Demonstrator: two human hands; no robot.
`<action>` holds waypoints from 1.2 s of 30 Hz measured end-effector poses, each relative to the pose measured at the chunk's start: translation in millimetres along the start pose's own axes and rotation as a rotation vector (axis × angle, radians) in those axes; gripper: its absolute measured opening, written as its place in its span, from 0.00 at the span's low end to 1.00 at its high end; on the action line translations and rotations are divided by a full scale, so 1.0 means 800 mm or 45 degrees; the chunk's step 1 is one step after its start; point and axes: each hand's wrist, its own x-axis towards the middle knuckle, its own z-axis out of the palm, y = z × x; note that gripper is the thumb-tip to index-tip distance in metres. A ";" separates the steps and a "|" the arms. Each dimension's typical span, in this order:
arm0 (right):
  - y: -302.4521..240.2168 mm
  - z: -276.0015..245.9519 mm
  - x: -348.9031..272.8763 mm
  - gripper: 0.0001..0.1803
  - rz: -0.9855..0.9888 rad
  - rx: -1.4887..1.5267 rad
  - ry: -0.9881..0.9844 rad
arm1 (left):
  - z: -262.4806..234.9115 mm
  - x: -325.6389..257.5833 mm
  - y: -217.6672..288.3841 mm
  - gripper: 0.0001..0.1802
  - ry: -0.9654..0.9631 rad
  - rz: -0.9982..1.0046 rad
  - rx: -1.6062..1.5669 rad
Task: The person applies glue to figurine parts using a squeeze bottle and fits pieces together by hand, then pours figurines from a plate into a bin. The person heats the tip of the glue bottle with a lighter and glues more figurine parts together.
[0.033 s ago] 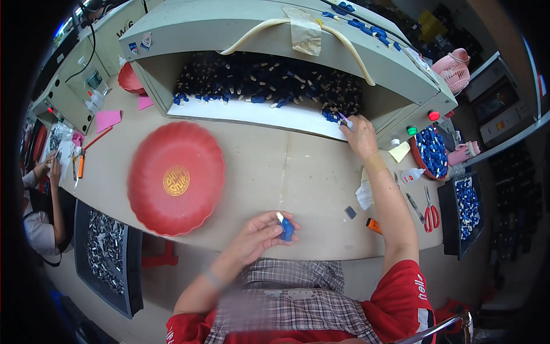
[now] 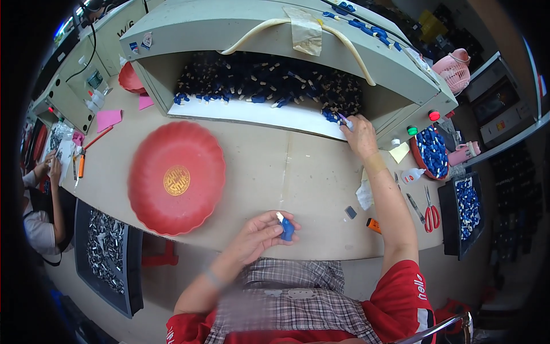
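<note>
My left hand is closed near the table's front edge, pinching a small blue piece with a cream-coloured tip between thumb and fingers. The tip points up and away from me. My right hand reaches to the front right of the wide cabinet opening. Its fingers are closed round a small white bottle with a purple nozzle, partly hidden by them. The nozzle is beside blue pieces on the white ledge. Many similar blue pieces with cream tips lie heaped inside the cabinet.
A large red scalloped bowl stands left on the table. At right lie red-handled scissors, a white bottle, a small dark block and an orange-handled tool. Bins flank the table. A co-worker's hands show far left.
</note>
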 end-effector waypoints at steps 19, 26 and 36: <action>-0.117 -0.063 -0.191 0.08 0.272 1.736 -0.722 | 0.011 -0.010 -0.005 0.14 0.131 0.159 0.069; -0.128 -0.055 -0.221 0.08 -0.015 1.486 -0.535 | 0.018 -0.016 -0.015 0.14 0.174 0.245 0.141; -0.149 -0.061 -0.239 0.09 -0.201 1.064 -0.291 | 0.018 -0.022 -0.029 0.15 0.269 0.310 0.323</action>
